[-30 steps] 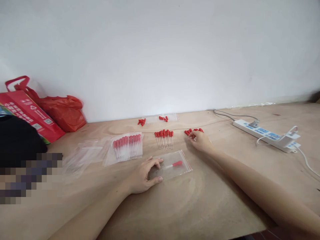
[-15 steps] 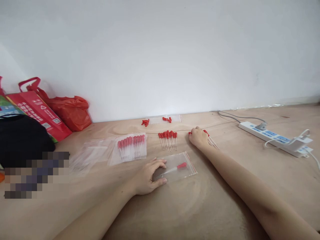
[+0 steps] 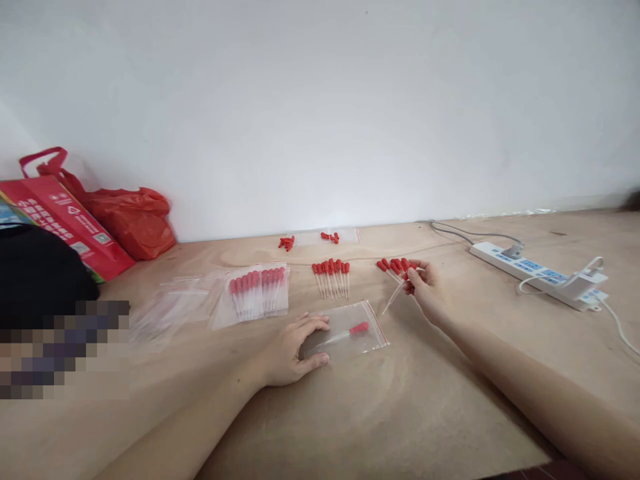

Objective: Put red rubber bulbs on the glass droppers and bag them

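Observation:
My left hand [image 3: 295, 348] rests with fingers apart on the left end of a clear zip bag [image 3: 367, 337], which holds one red-topped dropper [image 3: 359, 327]. A single dropper [image 3: 397, 295] is pinched in my right hand [image 3: 420, 287], its thin tip pointing down and left. Just behind that hand lies a group of red-topped droppers [image 3: 395, 265]. To the left of them, several more droppers [image 3: 331, 268] lie side by side. Filled bags of droppers [image 3: 250, 293] are further left, beside a loose stack of clear bags [image 3: 183, 303].
Red bulbs [image 3: 287, 243] and a clear bag [image 3: 350, 235] with bulbs on it lie near the wall. A white power strip [image 3: 535, 270] with cables is at the right. Red bags [image 3: 133, 220] and a black item [image 3: 45, 280] stand at the left.
My right hand has lifted off the right dropper group and moved right and nearer, now with one dropper between its fingers. My left hand has stayed on the bag.

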Tool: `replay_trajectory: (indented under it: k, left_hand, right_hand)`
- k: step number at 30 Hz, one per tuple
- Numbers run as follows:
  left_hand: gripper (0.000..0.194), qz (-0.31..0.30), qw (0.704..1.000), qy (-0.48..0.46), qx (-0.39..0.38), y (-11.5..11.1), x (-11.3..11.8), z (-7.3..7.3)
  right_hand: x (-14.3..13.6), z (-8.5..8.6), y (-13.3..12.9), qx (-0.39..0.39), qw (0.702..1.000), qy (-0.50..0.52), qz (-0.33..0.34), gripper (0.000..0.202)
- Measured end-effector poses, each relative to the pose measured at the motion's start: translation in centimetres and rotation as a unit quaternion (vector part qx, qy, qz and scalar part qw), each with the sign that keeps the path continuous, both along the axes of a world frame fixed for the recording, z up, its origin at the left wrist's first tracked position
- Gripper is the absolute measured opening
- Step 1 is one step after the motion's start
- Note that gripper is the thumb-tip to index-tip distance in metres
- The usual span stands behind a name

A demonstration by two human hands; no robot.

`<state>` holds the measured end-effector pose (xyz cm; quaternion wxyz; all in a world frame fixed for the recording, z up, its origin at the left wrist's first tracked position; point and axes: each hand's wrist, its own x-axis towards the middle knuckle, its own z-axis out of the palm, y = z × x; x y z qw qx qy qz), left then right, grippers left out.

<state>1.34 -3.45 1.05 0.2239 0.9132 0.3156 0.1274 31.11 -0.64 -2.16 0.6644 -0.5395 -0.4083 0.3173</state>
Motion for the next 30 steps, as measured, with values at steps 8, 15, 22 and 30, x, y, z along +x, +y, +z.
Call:
replay_trajectory:
  k: [8, 15, 22, 30]
  left_hand:
    - [0.044, 0.03, 0.999, 0.028, -0.017, -0.3, 0.0, 0.3]
    - [0.052, 0.046, 0.998, 0.043, -0.026, -0.3, -0.1, 0.1]
    - [0.052, 0.046, 0.998, 0.033, -0.026, -0.3, -0.2, 0.0]
    - [0.048, 0.029, 0.999, 0.017, -0.006, -0.2, -0.2, -0.1]
  right_hand:
    - [-2.9, -0.5, -1.9, -0.066, 0.984, 0.161, 0.038, 0.023]
    - [-4.3, 0.0, -3.3, -0.105, 0.978, 0.024, 0.181, 0.025]
    - [-4.0, -1.1, -3.2, -0.108, 0.947, -0.179, 0.244, 0.023]
    - [-4.0, 0.0, -3.6, -0.047, 0.901, -0.28, 0.328, 0.027]
